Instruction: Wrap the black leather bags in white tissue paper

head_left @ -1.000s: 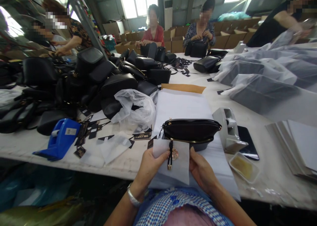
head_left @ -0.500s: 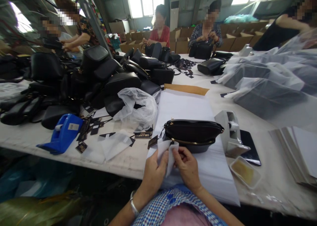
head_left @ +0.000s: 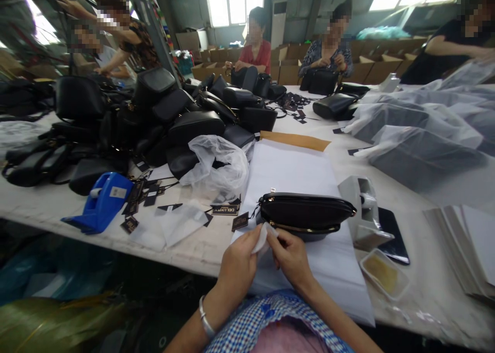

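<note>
A black handbag with gold zippers lies in front of me on white paper sheets. My left hand is closed on a small piece of white wrapping sheet at the bag's near left corner. My right hand pinches the same sheet from the other side, its fingers close to the front zipper. The sheet partly covers that end of the zipper, so the zipper pull is hidden. A black hang tag is attached at the bag's left end.
Many black bags are heaped at the left. A blue tape dispenser, loose tags and a clear plastic bag lie nearer. To the right stand a grey tape dispenser, a plastic tub and a cardboard stack. Co-workers surround the table.
The white sheet, previously standing in two flaps around the zipper end, is now bunched smaller between my fingers. My left hand has turned over it. A co-worker at left has raised an arm.
</note>
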Demonstrator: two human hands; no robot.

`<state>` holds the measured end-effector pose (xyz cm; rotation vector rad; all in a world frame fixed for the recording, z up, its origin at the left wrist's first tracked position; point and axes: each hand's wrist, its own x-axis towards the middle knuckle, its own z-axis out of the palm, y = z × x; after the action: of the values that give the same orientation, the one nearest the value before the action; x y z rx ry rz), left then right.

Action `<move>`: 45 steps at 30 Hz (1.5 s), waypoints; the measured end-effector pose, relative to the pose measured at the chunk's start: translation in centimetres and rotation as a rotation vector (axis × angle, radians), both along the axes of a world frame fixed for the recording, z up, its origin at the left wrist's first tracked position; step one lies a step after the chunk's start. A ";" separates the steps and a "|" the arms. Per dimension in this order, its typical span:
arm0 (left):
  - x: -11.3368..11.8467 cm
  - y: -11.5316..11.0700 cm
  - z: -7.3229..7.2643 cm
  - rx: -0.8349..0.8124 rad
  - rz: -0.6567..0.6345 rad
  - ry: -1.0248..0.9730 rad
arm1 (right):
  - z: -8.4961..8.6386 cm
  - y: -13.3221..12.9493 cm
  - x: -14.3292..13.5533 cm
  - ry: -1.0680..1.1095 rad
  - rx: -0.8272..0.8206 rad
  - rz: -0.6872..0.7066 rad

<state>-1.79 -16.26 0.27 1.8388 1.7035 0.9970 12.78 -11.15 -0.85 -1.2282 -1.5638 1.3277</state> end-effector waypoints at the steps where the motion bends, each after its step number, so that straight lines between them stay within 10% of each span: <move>1: 0.4 -0.1 -0.3 0.022 0.037 0.069 | -0.2 -0.1 -0.4 0.015 0.007 -0.031; 16: 2.4 -0.6 -1.6 0.150 0.142 0.645 | -0.2 -1.0 -1.1 0.283 -0.090 0.005; 24: 0.6 -0.8 -1.0 -0.020 -0.127 -0.026 | 0.0 0.1 0.4 0.047 0.048 0.098; 28: -0.7 -0.2 0.7 -0.290 -0.042 -0.510 | 0.1 0.5 1.0 0.015 0.060 0.126; 40: 0.7 0.8 -0.1 -0.418 -0.009 -0.699 | -0.8 0.6 1.2 0.186 -0.253 0.093; 45: 0.8 0.9 -0.5 -0.459 0.032 -0.662 | 2.2 1.1 7.1 -0.096 0.155 -0.154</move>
<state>-1.00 -15.40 -0.25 1.0356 1.3923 0.9768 19.86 -10.01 1.35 -1.3023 -1.5725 1.0448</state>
